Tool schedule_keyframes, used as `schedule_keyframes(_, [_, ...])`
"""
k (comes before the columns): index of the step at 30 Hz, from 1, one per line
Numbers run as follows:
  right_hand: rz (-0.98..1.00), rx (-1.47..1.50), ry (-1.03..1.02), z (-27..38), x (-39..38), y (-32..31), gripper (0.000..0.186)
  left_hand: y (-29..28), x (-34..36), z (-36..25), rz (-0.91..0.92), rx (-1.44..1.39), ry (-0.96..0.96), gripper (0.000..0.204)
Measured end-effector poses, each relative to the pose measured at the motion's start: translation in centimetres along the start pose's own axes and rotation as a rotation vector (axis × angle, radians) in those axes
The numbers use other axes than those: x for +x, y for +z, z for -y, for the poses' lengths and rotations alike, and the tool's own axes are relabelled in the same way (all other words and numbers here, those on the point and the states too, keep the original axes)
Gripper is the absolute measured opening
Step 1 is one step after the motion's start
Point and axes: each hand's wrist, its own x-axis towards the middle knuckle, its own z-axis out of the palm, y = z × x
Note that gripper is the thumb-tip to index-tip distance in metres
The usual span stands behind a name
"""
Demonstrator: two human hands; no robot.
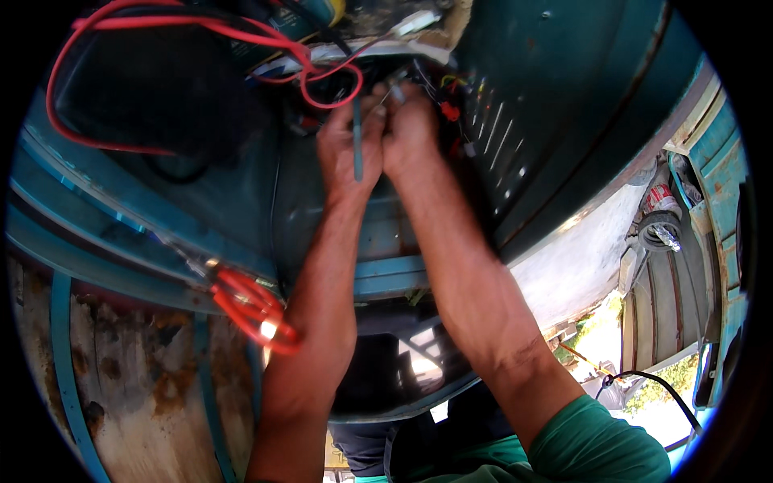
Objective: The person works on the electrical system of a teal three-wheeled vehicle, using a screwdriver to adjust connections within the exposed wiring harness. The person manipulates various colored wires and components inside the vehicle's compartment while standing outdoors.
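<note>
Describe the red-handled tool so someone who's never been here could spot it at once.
Find the person's left forearm, reaching up from the lower edge of the picture. Just left of it, against the curved blue-green metal edge, is the tool, its blurred metal end pointing up and left. Its thick orange-red handles set it apart from the thin red cable looping above.

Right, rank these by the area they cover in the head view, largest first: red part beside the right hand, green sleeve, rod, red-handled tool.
1. Green sleeve
2. Red-handled tool, somewhat blurred
3. Rod
4. Red part
</note>
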Motion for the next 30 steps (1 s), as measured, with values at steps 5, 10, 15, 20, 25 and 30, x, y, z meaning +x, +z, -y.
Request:
schedule_keyframes(5, [-0.178,-0.012,-0.106,-0.3,-2.0,2.7,0.027,-0.1,0.4,0.8,-0.014,-0.025,0.03,0.02])
schedule_keyframes(10, [-0.162,-0.004,-0.112,-0.2,-2.0,2.4,0.022,-0.3,0.3,0.7,0.004,-0.031,-0.024,0.021])
schedule_keyframes(15, [-0.18,0.026,-0.121,0.0,-2.4,3.0,0.022,-0.8,0.5,0.9,0.05,-0.07,-0.055,0.021])
schedule_keyframes(20, [-0.181,0.024,-0.119,0.1,-2.1,2.9,0.021,-1.1,0.5,1.0,0.074,-0.054,-0.052,0.019])
schedule_keyframes(25, [-0.203,0.007,-0.099,0.2,-1.8,2.6,0.021,-1.6,0.2,0.1,0.11,0.008,-0.094,0.019])
schedule_keyframes(30, [-0.199,-0.033,-0.139,0.1,-1.9,2.8,0.019,-1.5,0.2,-0.1,0.106,-0.002,-0.11,0.019])
